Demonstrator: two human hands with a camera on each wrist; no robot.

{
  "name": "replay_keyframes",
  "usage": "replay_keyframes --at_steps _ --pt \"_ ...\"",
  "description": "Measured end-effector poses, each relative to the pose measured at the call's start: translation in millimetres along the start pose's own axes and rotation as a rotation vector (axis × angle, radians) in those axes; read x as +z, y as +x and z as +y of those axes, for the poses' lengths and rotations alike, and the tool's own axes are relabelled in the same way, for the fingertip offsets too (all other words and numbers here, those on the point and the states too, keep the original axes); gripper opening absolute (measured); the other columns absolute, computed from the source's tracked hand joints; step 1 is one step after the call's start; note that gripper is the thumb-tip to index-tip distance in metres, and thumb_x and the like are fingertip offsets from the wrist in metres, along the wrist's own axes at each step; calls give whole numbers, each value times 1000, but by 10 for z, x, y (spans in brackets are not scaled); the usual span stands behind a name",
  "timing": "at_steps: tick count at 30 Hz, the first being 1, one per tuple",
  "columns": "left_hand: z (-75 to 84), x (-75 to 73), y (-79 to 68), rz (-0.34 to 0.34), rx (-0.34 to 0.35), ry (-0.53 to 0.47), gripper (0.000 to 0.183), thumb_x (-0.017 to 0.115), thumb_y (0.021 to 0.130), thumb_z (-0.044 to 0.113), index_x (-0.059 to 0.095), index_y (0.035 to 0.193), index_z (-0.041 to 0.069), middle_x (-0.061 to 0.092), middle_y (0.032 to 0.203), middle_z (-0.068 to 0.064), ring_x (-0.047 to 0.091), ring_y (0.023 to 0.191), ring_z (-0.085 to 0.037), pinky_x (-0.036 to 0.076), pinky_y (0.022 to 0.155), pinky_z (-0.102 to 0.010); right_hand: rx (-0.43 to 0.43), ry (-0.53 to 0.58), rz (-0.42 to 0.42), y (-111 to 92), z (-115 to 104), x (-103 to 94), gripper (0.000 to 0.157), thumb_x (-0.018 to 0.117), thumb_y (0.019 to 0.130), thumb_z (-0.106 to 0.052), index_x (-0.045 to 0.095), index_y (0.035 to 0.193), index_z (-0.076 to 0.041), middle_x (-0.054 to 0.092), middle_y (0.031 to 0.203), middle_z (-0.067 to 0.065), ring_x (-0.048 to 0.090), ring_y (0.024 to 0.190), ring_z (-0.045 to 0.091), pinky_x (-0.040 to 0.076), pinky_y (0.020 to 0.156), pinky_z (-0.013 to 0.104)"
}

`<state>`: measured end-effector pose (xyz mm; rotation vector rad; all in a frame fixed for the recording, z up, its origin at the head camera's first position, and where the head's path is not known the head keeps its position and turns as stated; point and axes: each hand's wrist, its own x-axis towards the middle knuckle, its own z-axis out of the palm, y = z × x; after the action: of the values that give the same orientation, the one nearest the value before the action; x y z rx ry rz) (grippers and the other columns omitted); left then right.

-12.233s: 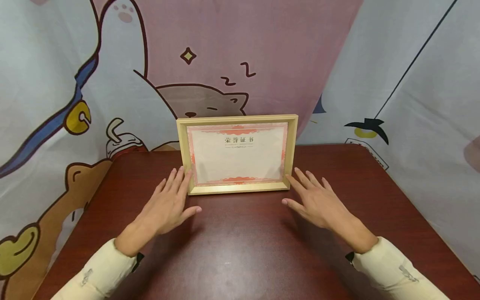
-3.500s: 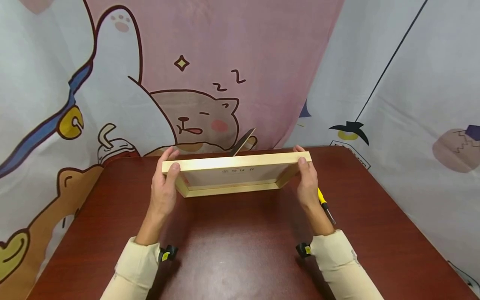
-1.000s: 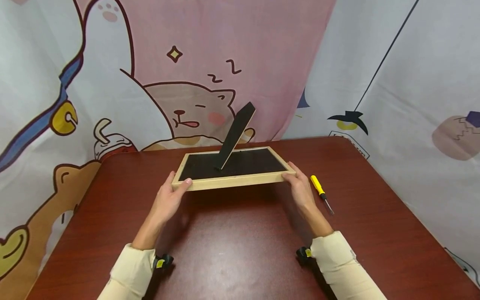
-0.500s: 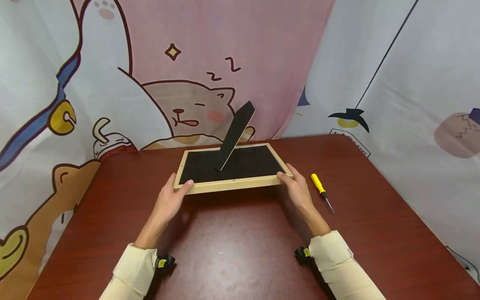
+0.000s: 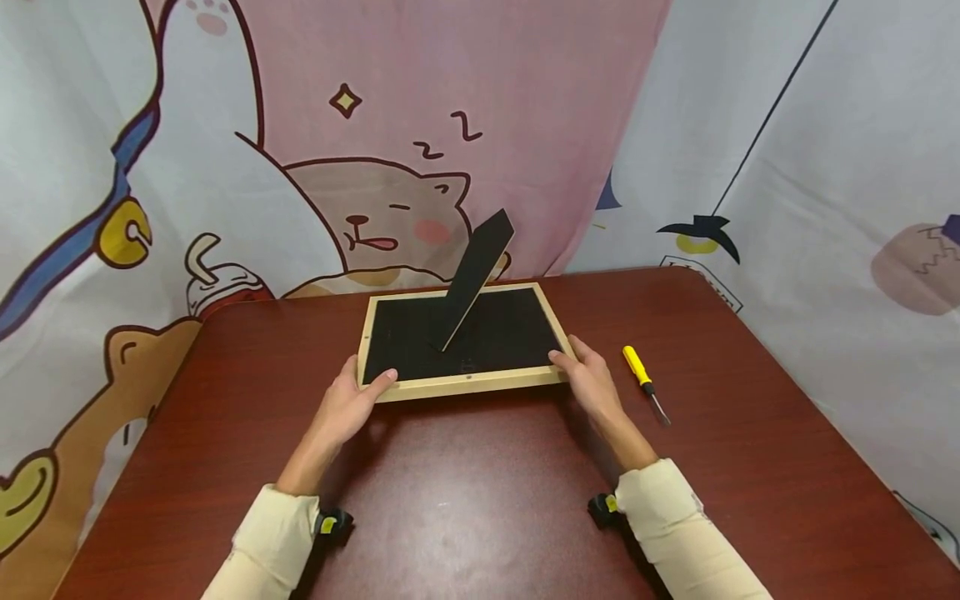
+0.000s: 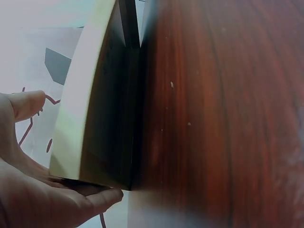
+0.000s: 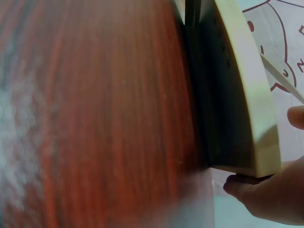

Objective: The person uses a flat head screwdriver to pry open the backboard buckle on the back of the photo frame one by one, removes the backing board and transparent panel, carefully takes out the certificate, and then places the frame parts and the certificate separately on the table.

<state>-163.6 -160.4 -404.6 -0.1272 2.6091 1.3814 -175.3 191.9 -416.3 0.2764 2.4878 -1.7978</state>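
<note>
A pale wooden picture frame [image 5: 517, 329] lies front down in my hands, its black backing facing up. The black easel stand [image 5: 480, 262] sticks up at a slant from that backing. My left hand [image 5: 348, 404] grips the near left corner, thumb on top of the rim. At the near right corner my right hand [image 5: 592, 383] holds the rim the same way. Both wrist views show the frame's near side [image 6: 71, 128] raised off the table, with fingers beneath it. The certificate in its front is hidden from the head view.
A screwdriver [image 5: 637, 364] with a yellow handle lies on the dark red wooden table [image 5: 465, 517], right of the frame. Behind the table hangs a printed cartoon curtain [image 5: 555, 125]. A cable [image 5: 926, 517] shows by the right edge.
Earlier the frame stood upright, certificate showing, with open hands beside it. It was then gripped and tipped front down. Over the last second it has come lower and slightly nearer.
</note>
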Motion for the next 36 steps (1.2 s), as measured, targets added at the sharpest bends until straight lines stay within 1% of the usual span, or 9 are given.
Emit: replay_keyframes --at_steps 6,9,13,19,24,30,36 --pt "-31 1 18 -30 -25 87 103 53 91 62 3 154 -3 14 159 -26 20 145 -41 20 114 -57 50 -27 -38 20 14 12 72 51 98 -33 19 155 -5 24 159 16 32 142 32 20 117 49" --pt "-45 5 27 -51 -26 117 105 52 90 64 2 154 -4 12 159 -27 19 146 -41 20 115 -57 64 -58 -46 18 18 18 73 51 97 -34 19 155 -3 25 159 17 32 142 33 21 117 49" --pt "-58 9 36 -71 -25 135 105 52 91 62 2 153 -6 12 159 -28 18 146 -41 20 114 -57 67 -100 -59 20 26 33 74 51 97 -34 19 154 0 23 159 18 25 145 33 20 117 48" --pt "-71 32 58 -76 -36 160 107 53 90 63 0 153 -6 12 159 -27 19 145 -42 21 114 -57 85 -111 -72 42 21 50 75 51 97 -32 16 155 0 21 159 20 29 143 36 21 116 50" --pt "-82 68 82 -66 -15 192 106 56 91 57 -2 152 -7 10 159 -29 18 145 -42 21 114 -56 101 -147 -77 43 11 61 75 50 97 -32 14 155 0 22 159 21 26 144 36 23 116 51" --pt "-76 74 81 -89 7 223 110 58 90 57 -6 151 -9 5 159 -29 15 146 -42 20 115 -56 114 -188 -83 40 -12 70 76 49 97 -32 13 155 1 21 159 22 24 145 36 23 115 51" --pt "-75 82 64 -102 28 251 110 58 90 56 -5 149 -13 7 157 -33 17 145 -44 21 115 -56 113 -226 -83 35 -13 83 77 50 96 -32 13 154 3 19 159 23 21 146 37 21 116 51"
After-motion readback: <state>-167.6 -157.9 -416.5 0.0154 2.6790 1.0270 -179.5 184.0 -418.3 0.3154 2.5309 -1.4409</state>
